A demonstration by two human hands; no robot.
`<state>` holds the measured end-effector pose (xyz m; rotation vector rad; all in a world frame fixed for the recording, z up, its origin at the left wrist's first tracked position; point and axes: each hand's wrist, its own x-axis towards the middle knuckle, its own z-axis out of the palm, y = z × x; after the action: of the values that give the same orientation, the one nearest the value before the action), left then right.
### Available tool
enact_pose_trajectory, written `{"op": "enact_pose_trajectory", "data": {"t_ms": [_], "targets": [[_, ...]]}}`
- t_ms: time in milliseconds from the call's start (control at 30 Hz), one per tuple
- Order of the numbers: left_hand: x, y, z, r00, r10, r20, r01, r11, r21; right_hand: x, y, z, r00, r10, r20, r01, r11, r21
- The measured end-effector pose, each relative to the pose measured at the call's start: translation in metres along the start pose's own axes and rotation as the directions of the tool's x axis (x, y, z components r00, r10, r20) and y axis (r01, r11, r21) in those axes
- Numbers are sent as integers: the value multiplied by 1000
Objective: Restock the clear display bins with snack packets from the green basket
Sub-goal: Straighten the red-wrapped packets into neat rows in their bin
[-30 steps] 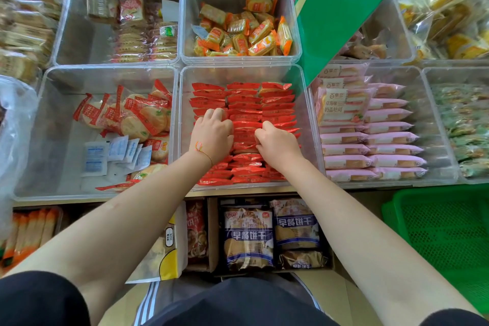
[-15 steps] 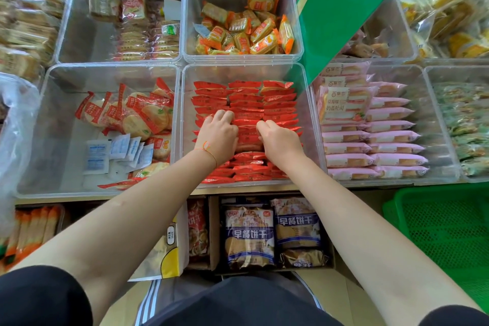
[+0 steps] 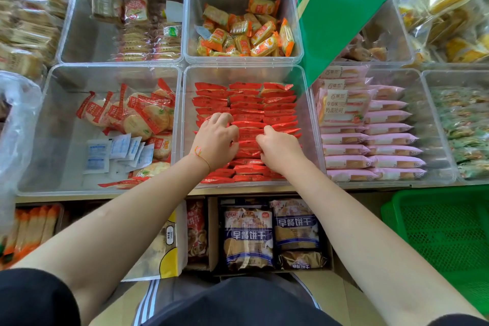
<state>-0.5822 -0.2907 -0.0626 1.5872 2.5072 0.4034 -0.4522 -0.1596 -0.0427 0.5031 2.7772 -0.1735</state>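
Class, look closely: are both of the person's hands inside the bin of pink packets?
No: the left hand and right hand are both on the red packets, in the bin beside the pink packets.

I see a shelf edge [image 3: 238, 191] running across my view, with a lower tier beneath holding a cardboard box [image 3: 213, 233] of bagged biscuits [image 3: 248, 238]. A green sign [image 3: 341, 8] leans in at the upper right. Light is even and bright.

Clear glossy plastic bin [image 3: 307, 92], shiny red foil packets [image 3: 246, 99], green plastic mesh basket [image 3: 447, 235]
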Motion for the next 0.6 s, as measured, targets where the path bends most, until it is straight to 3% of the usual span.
{"op": "enact_pose_trajectory", "data": {"t_ms": [100,200,300,600], "targets": [[-8,1,1,997,65,29,-66,997,38,3,1,4,999,23,-23,-23,1000,14],[-9,5,1,991,25,129,-42,990,134,3,-1,6,998,46,-50,-40,994,105],[-8,9,1,992,2,128,-26,983,184,0,1,10,995,77,-67,-67,988,140],[-4,14,1,987,-75,140,57,989,133,-14,4,1,986,97,-133,-67,975,212]]}}
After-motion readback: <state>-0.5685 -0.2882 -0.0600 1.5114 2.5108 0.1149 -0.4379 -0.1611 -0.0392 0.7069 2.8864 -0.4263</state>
